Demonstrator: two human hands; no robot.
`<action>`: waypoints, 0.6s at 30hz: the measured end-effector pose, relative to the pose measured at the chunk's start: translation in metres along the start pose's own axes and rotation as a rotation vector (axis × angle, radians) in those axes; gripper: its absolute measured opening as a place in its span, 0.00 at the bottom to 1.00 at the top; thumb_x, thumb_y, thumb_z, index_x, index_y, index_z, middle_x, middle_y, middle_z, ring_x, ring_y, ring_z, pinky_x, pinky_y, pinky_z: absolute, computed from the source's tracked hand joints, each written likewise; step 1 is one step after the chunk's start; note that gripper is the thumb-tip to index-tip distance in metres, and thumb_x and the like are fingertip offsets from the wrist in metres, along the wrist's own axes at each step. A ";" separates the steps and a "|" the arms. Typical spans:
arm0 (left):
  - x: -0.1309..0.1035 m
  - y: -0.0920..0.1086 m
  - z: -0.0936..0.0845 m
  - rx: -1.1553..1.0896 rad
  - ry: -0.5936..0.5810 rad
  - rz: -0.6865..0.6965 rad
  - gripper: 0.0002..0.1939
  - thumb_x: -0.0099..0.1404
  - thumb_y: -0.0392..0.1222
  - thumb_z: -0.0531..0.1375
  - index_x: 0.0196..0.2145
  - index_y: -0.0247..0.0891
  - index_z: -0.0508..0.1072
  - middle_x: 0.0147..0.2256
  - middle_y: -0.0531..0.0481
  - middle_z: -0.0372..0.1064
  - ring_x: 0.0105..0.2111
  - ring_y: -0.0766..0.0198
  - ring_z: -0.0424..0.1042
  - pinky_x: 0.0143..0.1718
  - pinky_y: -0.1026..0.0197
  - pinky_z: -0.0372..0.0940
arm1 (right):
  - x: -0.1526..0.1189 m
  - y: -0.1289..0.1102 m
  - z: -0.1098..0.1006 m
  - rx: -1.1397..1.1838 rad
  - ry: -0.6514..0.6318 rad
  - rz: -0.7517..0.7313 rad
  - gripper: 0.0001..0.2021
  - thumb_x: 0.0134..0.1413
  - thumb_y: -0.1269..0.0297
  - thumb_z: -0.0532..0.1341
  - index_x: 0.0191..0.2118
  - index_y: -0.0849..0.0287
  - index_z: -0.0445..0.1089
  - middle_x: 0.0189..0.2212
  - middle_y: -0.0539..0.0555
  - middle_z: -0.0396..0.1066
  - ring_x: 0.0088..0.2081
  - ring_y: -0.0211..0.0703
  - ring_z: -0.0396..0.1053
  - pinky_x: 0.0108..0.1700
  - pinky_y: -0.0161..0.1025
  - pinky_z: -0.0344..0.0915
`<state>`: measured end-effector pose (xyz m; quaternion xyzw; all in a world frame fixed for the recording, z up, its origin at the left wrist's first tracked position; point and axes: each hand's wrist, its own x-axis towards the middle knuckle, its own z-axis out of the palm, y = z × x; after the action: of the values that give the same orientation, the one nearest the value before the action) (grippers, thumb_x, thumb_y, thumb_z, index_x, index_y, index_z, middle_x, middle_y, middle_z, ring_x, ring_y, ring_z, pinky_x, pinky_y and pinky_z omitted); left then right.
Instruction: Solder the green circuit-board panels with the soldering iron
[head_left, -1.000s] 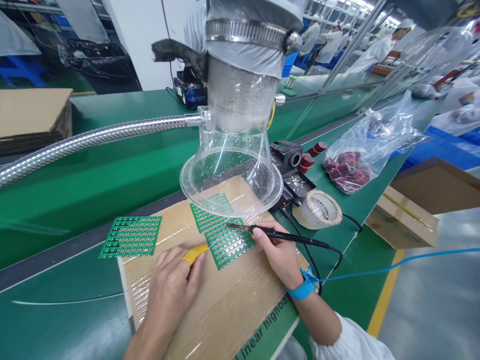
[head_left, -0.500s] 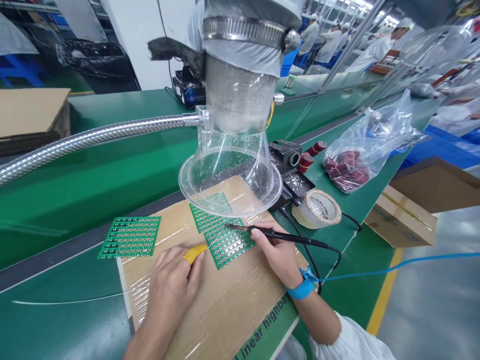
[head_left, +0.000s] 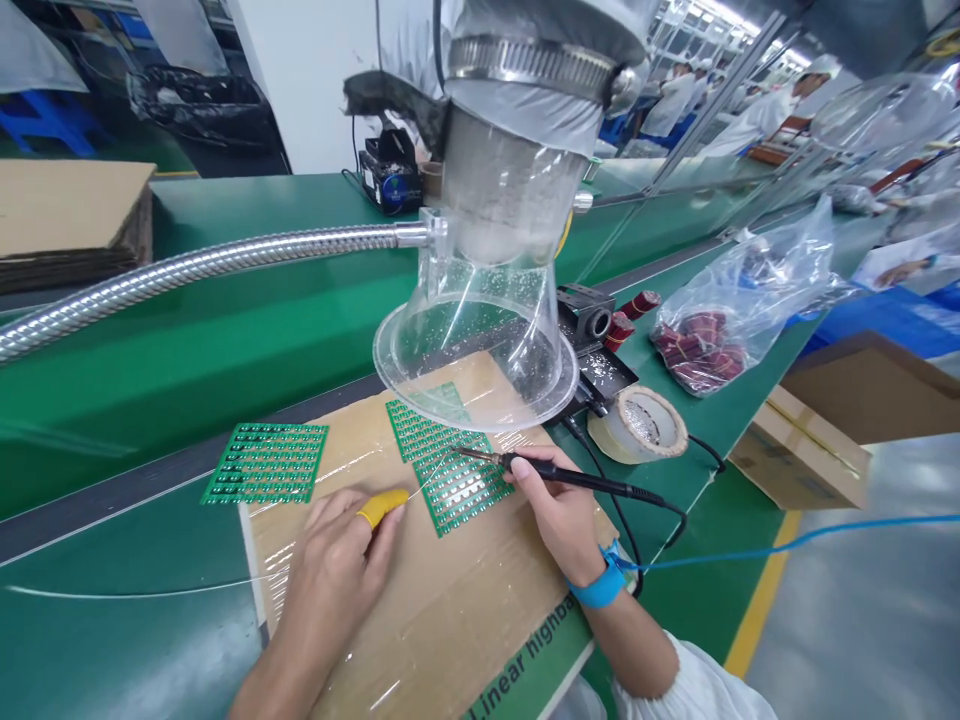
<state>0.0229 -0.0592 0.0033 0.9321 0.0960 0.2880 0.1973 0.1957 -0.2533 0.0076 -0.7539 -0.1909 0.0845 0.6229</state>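
My left hand [head_left: 349, 545], a yellow cover on one finger, pinches a thin solder wire [head_left: 429, 480] whose end meets the iron's tip. In my right hand [head_left: 553, 500], which wears a blue wrist strap [head_left: 600, 583], is a black soldering iron [head_left: 577, 476]. Its tip rests over a green circuit board [head_left: 461, 493] lying on a taped cardboard sheet [head_left: 405, 620]. Another green board [head_left: 425, 425] adjoins it behind, partly under the clear fume hood [head_left: 476, 360]. One more board [head_left: 266, 463] lies at the left.
A metal flexible arm [head_left: 225, 255] crosses at the left. Right of the hood are an iron stand [head_left: 585, 315], a round pot [head_left: 637, 425] and a plastic bag [head_left: 705, 345] of red bundles. Cardboard boxes [head_left: 799, 450] stand beyond the bench edge. People in white sit farther back.
The view has shifted slightly, moving the hood and bench items a little rightward in the picture. Both hands keep their grips, and the iron's tip stays at nearly the same part of the board.
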 end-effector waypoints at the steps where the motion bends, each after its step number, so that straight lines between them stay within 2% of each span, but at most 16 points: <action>1: 0.000 0.000 0.001 0.001 0.000 0.004 0.04 0.70 0.36 0.60 0.35 0.37 0.71 0.33 0.47 0.74 0.36 0.59 0.71 0.39 0.55 0.63 | 0.001 0.001 0.000 -0.004 -0.004 0.005 0.12 0.61 0.51 0.68 0.41 0.54 0.77 0.35 0.55 0.78 0.36 0.51 0.78 0.40 0.46 0.73; 12: 0.002 0.003 0.003 0.036 0.001 -0.008 0.07 0.71 0.37 0.61 0.32 0.36 0.73 0.32 0.46 0.72 0.36 0.57 0.70 0.38 0.54 0.61 | 0.001 0.007 0.002 -0.060 -0.020 0.005 0.12 0.61 0.51 0.68 0.41 0.54 0.77 0.34 0.54 0.78 0.36 0.50 0.77 0.39 0.45 0.71; 18: 0.003 0.003 0.002 0.000 0.014 0.002 0.03 0.71 0.35 0.60 0.38 0.36 0.74 0.32 0.49 0.72 0.35 0.58 0.69 0.38 0.55 0.61 | 0.001 0.009 0.001 0.004 -0.026 0.004 0.12 0.62 0.51 0.68 0.42 0.54 0.77 0.36 0.54 0.78 0.36 0.49 0.77 0.39 0.44 0.72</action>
<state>0.0264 -0.0620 0.0047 0.9302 0.0963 0.2948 0.1965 0.1979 -0.2537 -0.0015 -0.7519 -0.1975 0.0958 0.6216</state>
